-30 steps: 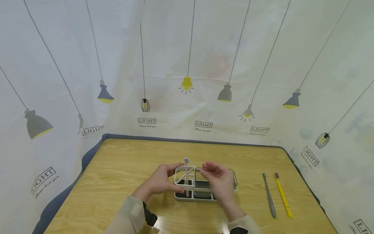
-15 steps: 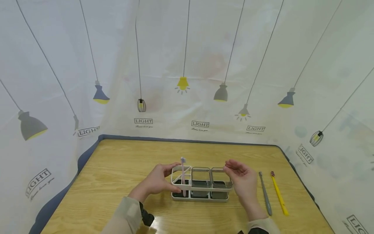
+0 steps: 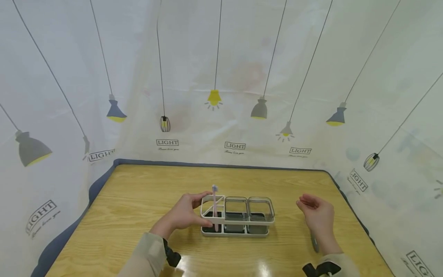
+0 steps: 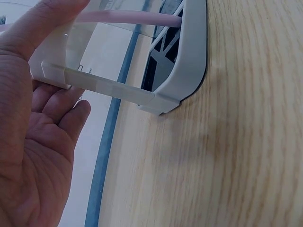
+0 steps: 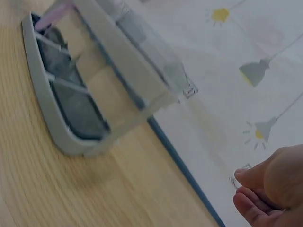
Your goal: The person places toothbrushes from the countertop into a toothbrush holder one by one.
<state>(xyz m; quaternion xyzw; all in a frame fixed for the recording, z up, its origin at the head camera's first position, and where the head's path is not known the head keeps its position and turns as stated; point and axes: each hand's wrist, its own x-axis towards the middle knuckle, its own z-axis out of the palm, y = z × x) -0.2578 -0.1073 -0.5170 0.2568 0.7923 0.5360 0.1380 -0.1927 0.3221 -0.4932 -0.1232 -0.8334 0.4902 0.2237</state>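
Note:
My left hand (image 3: pixel 185 213) grips the left end of a white toothbrush holder (image 3: pixel 249 223), thumb in front and fingers behind. In the left wrist view the thumb lies over the upper rail, near a pink toothbrush (image 4: pixel 132 17). That pink toothbrush (image 3: pixel 215 204) stands upright in the left, divided section. Two clear cups (image 3: pixel 236 200) sit side by side in the other sections. Away to the right, my right hand (image 3: pixel 320 219) hovers with loosely bent fingers, holding nothing. Beneath its wrist shows the handle end of a grey toothbrush (image 3: pixel 314 244); the yellow toothbrush is hidden.
The wooden table (image 3: pixel 145 192) has a dark blue edge (image 3: pixel 221 166) along its back. Behind it hangs a pale curtain (image 3: pixel 194 77) printed with lamps. Black straps (image 3: pixel 171 256) circle both wrists.
My right hand has moved right, from above the cups to over the loose toothbrushes, covering the yellow one and most of the grey one. The left hand keeps its grip on the holder.

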